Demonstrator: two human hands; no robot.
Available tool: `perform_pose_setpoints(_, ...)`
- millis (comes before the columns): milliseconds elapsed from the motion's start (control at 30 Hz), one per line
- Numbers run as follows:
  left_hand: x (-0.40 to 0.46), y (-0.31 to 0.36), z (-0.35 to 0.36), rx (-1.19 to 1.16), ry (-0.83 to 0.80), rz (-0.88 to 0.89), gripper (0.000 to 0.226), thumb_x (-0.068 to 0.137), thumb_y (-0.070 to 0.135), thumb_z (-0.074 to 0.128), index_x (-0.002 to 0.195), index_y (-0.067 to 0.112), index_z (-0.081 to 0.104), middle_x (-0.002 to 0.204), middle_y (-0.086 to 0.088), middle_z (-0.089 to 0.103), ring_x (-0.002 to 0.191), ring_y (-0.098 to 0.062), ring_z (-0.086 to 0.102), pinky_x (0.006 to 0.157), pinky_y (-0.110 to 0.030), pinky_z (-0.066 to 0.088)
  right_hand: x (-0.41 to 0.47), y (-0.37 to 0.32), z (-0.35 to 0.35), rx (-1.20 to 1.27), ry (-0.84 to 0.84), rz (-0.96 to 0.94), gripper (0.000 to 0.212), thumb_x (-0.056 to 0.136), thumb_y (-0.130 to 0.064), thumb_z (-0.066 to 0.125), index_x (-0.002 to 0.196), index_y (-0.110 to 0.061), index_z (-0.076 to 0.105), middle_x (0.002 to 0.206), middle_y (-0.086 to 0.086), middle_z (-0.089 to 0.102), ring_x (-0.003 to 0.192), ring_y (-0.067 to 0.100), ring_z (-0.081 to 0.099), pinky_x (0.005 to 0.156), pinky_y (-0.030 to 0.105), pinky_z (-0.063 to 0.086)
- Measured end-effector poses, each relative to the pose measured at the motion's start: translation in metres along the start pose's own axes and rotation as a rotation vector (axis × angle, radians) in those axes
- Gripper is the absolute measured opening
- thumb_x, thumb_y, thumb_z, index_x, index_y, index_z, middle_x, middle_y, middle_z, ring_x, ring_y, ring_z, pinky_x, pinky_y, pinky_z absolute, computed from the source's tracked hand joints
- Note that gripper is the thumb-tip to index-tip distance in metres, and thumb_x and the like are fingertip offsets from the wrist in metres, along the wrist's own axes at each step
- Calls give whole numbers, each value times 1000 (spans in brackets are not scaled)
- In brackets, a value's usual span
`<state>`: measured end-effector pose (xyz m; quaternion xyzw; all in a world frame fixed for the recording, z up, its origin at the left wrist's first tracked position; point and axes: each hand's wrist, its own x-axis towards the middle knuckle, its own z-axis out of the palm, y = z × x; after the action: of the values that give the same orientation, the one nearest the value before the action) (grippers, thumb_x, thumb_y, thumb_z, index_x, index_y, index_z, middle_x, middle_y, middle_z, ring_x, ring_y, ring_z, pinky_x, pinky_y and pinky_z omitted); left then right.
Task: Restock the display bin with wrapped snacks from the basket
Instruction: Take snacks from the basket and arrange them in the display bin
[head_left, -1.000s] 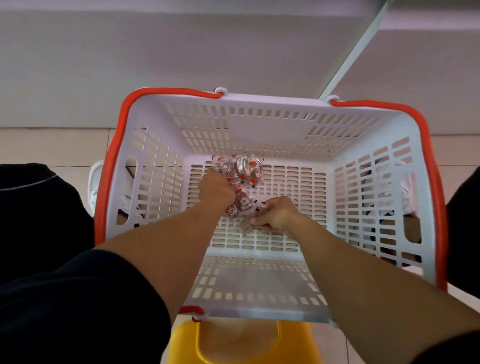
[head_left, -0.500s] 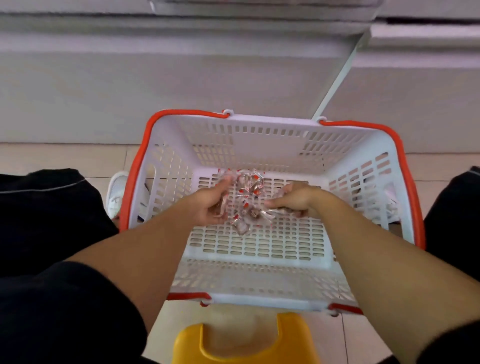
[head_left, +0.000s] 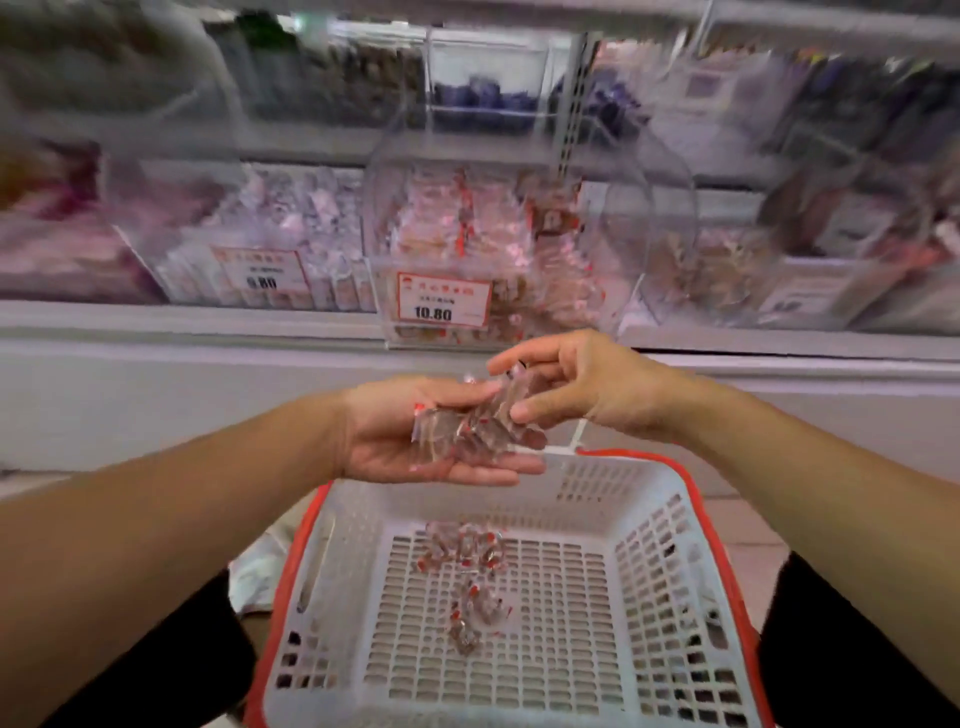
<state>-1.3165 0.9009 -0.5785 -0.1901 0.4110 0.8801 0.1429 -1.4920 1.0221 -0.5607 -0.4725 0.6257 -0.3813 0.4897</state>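
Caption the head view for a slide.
Both hands lift wrapped snacks from basket toward display bin.

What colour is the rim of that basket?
The basket's rim is red-orange; the slotted walls are white. The head view, the only one, shows it.
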Motion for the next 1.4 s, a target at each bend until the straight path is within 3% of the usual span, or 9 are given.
perform_pose_setpoints(133,-26,20,39,158,-93,11,52,95,24,54,139,-1,46,143,-31,44,127,-45,51,106,-50,42,-22,-37,3,2,-158,-62,60,73,-6,78,128,-22,61,112,35,63,94,31,59,88,49,47)
perform_pose_setpoints(367,-6,27,58,193,65,186,54,80,22,66,132,14,54,117,-14,66,113,-32,65,100,-44,49,-42,-42,-18,-22,27,-127,32,78,4,75,104,-14,68,87,2,75,85,12,71,73,19,53)
perform_pose_setpoints(667,-5,58,51,113,-37,263,77,73,14,70,144,10,40,123,-14,67,99,-20,71,86,-34,58,-46,-49,-37,102,-51,-111,36,81,-10,74,114,-9,60,92,11,73,85,18,67,80,32,55)
perform_pose_setpoints(833,8,53,59,74,37,319,88,71,11,75,149,21,34,120,-13,69,93,-23,73,71,-35,62,-40,-44,-19,98,-140,-138,54,84,9,68,132,-10,53,111,15,72,98,23,71,86,31,56)
perform_pose_setpoints(967,15,46,64,-3,123,364,88,73,12,74,149,29,33,111,-19,71,84,-29,73,60,-35,60,-41,-41,-12,93,-94,-145,41,84,10,67,118,-12,62,98,3,76,91,15,73,81,23,55)
perform_pose_setpoints(1067,15,45,67,-93,168,379,78,78,21,75,147,13,38,92,-20,67,64,-26,70,49,-32,56,-44,-38,-13,118,-29,-152,36,80,0,72,114,-10,66,100,12,76,93,20,73,82,24,55)
perform_pose_setpoints(1167,10,46,69,39,162,314,58,84,45,68,121,1,61,92,-20,64,65,-25,66,58,-36,58,-47,-40,-16,80,-30,-146,42,79,-4,73,120,-6,62,104,12,75,97,22,72,84,26,56)
perform_pose_setpoints(1267,-1,53,67,107,143,217,72,87,68,50,119,6,69,109,-15,70,86,-27,68,86,-47,56,-49,-47,-26,-8,59,-135,41,79,-13,72,119,-8,63,102,12,75,93,18,70,78,27,57)
perform_pose_setpoints(1400,-9,60,70,245,231,286,66,92,66,38,119,14,70,111,-13,73,93,-26,71,75,-39,59,-50,-55,-28,-89,170,-173,36,83,-21,66,118,-18,60,101,-2,76,96,4,69,80,14,51)
